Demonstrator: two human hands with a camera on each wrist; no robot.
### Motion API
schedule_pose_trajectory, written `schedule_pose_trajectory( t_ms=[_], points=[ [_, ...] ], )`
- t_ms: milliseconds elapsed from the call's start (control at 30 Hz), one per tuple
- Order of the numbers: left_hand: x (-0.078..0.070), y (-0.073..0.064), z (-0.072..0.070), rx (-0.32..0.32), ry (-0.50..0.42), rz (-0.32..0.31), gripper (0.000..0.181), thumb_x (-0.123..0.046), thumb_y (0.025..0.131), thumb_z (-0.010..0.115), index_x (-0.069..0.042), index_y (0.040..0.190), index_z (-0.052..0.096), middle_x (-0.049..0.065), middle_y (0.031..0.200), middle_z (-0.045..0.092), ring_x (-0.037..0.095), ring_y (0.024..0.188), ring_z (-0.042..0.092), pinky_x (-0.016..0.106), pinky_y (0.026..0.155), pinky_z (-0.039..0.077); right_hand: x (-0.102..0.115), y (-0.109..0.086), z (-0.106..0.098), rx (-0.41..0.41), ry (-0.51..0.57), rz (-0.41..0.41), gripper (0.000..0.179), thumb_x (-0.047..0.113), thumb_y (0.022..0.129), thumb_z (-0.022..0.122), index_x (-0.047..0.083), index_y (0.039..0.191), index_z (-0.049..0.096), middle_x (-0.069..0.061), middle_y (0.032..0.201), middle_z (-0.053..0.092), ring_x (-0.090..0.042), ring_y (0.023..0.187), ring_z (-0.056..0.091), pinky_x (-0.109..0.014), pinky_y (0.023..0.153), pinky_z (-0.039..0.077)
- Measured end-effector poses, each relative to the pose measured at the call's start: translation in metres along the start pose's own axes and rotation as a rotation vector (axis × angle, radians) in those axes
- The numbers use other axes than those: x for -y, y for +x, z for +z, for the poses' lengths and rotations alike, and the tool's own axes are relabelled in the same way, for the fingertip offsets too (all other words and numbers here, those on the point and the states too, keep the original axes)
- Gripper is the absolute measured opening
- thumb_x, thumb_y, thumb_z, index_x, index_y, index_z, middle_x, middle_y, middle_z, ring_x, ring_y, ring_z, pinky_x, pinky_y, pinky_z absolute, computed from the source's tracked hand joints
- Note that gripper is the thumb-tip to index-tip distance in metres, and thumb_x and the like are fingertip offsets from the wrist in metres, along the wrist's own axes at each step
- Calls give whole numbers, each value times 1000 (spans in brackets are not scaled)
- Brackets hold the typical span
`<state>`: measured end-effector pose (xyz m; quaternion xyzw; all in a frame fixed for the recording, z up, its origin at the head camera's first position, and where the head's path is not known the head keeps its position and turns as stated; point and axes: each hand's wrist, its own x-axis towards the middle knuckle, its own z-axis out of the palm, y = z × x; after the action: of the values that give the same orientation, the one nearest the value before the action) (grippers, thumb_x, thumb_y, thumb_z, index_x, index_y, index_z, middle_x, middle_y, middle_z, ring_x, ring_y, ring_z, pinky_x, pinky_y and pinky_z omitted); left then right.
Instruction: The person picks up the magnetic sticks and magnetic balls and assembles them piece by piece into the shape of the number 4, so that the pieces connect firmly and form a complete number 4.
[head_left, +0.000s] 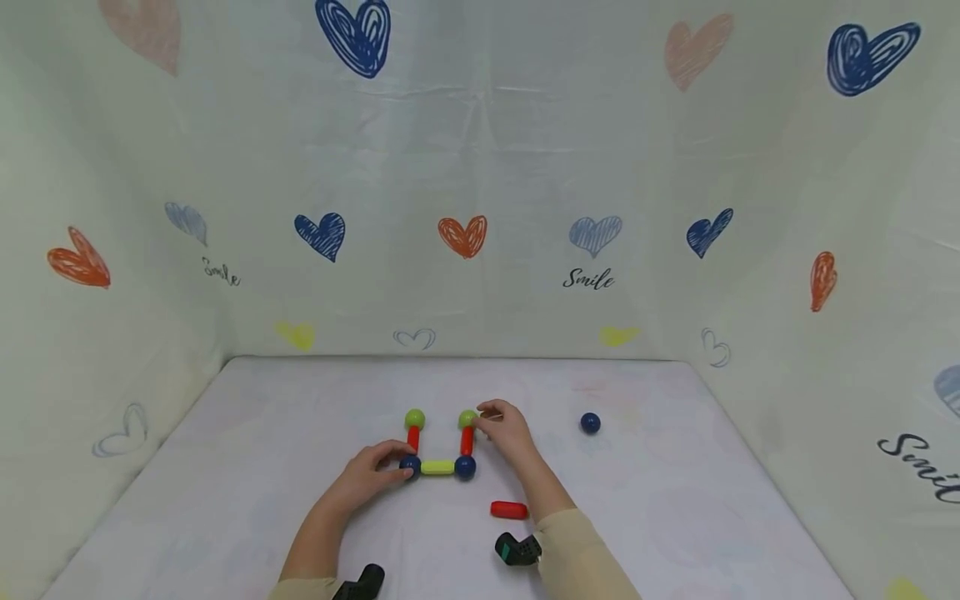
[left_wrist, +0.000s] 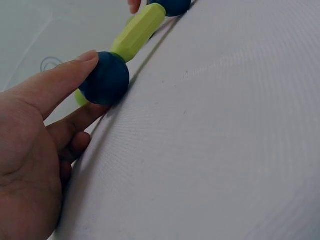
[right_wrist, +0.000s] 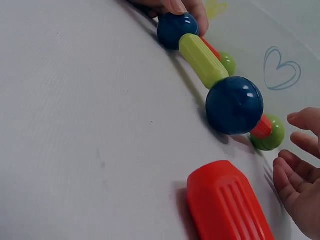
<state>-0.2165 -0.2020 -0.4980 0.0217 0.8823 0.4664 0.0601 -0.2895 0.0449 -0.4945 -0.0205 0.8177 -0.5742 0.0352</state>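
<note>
On the white table lies a U-shaped build of toy rods and balls. A yellow-green rod (head_left: 438, 468) joins the left blue ball (left_wrist: 105, 78) to the right blue ball (right_wrist: 234, 105). From each blue ball a red rod (head_left: 467, 442) runs back to a green ball, the left green ball (head_left: 415, 418) and the right green ball (right_wrist: 270, 134). My left hand (head_left: 375, 468) pinches the left blue ball between thumb and fingers. Beside the right green ball, my right hand (head_left: 507, 429) has its fingers spread and loosely bent, gripping nothing.
A loose red rod (head_left: 509, 510) lies in front of the build, close to my right forearm. Farther right sits a single blue ball (head_left: 590, 423). Black wrist devices (head_left: 517, 549) are on both arms. A white curtain (head_left: 480, 167) printed with hearts surrounds the table's back and sides.
</note>
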Motion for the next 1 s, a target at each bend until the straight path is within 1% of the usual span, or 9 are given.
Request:
schedule_pose_trajectory(
  t_ms=[200, 400, 500, 600, 800, 1000],
  points=[
    [1, 1, 3, 2, -7, 2, 26, -21, 84, 77, -19, 109, 70, 2, 116, 64, 32, 118, 51, 54, 102, 38, -2, -11, -11, -7, 9, -3, 28, 19, 88, 71, 5, 112, 66, -7, 101, 62, -19, 84, 59, -30, 70, 53],
    [2, 0, 2, 2, -21, -3, 27, -23, 83, 77, -19, 109, 70, 1, 116, 64, 32, 119, 51, 54, 102, 38, 2, -22, -22, -6, -45, -35, 28, 18, 88, 70, 4, 112, 67, -5, 98, 63, -19, 84, 59, -30, 70, 52],
    [2, 0, 2, -1, -21, -3, 27, -24, 83, 78, -19, 109, 70, 2, 116, 64, 33, 119, 51, 54, 102, 38, 4, -27, -28, -9, -87, -66, 28, 17, 88, 71, 3, 111, 67, -4, 96, 64, -18, 83, 59, -30, 70, 52],
    [2, 0, 2, -5, -17, -4, 28, -23, 82, 78, -19, 108, 70, 2, 115, 65, 32, 119, 51, 54, 102, 38, 4, -33, -34, -7, -104, -69, 28, 17, 88, 72, 3, 112, 67, -3, 96, 64, -18, 83, 58, -29, 70, 51],
    [3, -1, 3, -1, -14, -19, 29, -23, 82, 78, -18, 109, 70, 2, 115, 65, 33, 118, 51, 55, 101, 38, 5, -48, -44, 42, -139, -57, 30, 16, 87, 73, 4, 114, 66, -3, 98, 63, -19, 86, 56, -30, 72, 50],
    [-1, -1, 3, -8, -2, -25, 29, -24, 82, 78, -18, 109, 70, 3, 115, 64, 35, 119, 51, 56, 102, 37, 4, -57, -55, 88, -172, -62, 31, 17, 89, 71, 5, 117, 64, -1, 98, 62, -19, 87, 56, -31, 73, 50]
  ],
)
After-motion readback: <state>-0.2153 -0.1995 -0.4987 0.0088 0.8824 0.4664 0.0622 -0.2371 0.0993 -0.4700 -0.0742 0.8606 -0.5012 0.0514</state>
